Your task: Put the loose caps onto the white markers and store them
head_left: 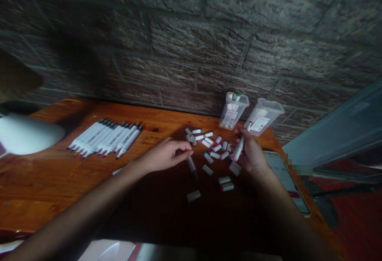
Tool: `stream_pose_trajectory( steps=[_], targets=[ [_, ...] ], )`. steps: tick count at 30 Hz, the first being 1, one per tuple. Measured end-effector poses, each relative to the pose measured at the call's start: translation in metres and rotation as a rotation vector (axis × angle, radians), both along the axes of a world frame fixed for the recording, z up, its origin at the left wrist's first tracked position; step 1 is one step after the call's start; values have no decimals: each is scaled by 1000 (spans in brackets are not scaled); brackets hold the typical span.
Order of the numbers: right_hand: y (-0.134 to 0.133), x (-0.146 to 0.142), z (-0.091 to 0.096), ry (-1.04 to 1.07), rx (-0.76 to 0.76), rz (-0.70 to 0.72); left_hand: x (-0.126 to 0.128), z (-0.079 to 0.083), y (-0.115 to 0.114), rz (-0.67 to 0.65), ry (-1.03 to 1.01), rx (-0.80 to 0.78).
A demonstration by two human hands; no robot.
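One wooden table (44, 185) bears a row of markers (101, 137) at left and two clear containers (267, 111) at back right. The right hand (253, 155) grasps a white marker (239, 148) just before them; the left hand (164, 155) bends over another marker (191, 164), grip impossible to tell. Small caps (215, 155) lie between.

Dim overall, with deep shadow across the near table (167, 205).

Phone (285, 175) partly hidden, labels (260, 123) illegible
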State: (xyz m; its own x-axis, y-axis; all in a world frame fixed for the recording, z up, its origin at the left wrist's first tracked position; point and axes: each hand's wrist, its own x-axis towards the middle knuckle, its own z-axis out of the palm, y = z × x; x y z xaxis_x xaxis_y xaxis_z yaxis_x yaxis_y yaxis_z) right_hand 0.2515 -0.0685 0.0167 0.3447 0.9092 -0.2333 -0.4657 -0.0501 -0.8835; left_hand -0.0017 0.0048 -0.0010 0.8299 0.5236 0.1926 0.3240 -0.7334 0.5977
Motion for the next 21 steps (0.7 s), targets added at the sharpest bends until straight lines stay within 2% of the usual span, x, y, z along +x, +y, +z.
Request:
stream_pose_trajectory(
  steps=[7, 12, 14, 17, 19, 21],
  targets=[
    [-1, -9, 2, -166, 44, 3, 3, 1, -4, -3, -17, -91],
    [-7, -24, -3, -367, 128, 212, 10, 6, -14, 23, -193, -259],
    [-10, -34, -4, -449, 177, 296, 13, 8, -19, -8, -236, -313],
    [-15, -43, -1, -445, 221, 392, 17, 9, -26, -92, -265, -400],
    [-18, -36, 4, -432, 214, 449, 18, 10, -27, -111, -280, -483],
    [-20, -18, 10, -497, 183, 521, 17, 11, -25, -65, -299, -550]
  ],
)
